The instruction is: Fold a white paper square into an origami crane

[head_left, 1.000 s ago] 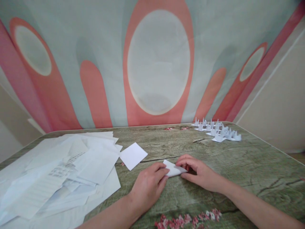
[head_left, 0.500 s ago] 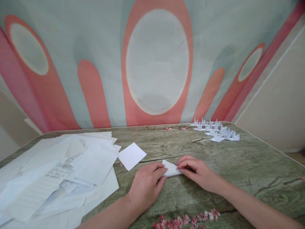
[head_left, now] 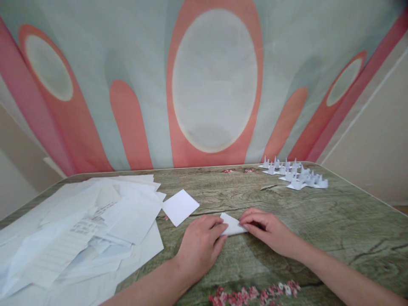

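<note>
A small folded sheet of white paper lies between my two hands, just above the wood-patterned table. My left hand is closed on its left end, thumb at the near edge and fingers over the top. At the right corner my right hand pinches it between thumb and fingertips. One corner of the paper points away from me. Beyond my left hand lies a square of white paper, flat and turned like a diamond.
A large loose pile of white sheets, some printed, covers the table's left side. Several folded paper figures stand at the back right. The table carries a printed flower pattern near its front and meets a coloured backdrop behind.
The view has shifted slightly, so everything appears a little further right. Both hands keep their hold on the folded paper, with hardly any movement.
</note>
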Demonstrator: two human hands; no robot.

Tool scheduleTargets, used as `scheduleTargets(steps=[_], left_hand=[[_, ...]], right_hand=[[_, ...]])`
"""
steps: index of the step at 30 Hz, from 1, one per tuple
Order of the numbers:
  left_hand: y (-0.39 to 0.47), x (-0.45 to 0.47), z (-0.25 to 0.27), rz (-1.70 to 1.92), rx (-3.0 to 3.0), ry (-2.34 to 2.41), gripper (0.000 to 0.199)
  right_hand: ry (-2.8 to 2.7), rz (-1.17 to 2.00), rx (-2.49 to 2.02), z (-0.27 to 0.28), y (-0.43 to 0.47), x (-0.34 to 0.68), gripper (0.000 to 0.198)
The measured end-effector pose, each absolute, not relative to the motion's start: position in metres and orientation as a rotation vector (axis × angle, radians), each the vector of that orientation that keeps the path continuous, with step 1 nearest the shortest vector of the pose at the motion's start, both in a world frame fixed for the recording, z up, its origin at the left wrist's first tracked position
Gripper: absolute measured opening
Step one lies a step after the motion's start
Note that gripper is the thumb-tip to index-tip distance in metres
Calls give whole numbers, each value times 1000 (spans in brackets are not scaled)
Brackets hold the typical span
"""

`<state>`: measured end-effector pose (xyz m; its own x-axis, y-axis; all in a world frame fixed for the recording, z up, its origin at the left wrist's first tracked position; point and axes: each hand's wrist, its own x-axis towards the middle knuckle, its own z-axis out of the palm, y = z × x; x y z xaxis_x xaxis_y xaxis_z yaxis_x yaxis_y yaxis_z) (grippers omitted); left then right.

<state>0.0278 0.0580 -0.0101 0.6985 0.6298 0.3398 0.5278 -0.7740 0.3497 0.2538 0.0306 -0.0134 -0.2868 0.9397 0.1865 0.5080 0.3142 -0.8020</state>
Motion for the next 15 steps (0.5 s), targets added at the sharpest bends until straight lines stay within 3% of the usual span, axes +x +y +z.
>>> scheduleTargets(steps=[15], left_hand=[[55,29,-5,516,2755,989,25]], right_hand=[[-1950,842,-1281,-14,28,252,13]])
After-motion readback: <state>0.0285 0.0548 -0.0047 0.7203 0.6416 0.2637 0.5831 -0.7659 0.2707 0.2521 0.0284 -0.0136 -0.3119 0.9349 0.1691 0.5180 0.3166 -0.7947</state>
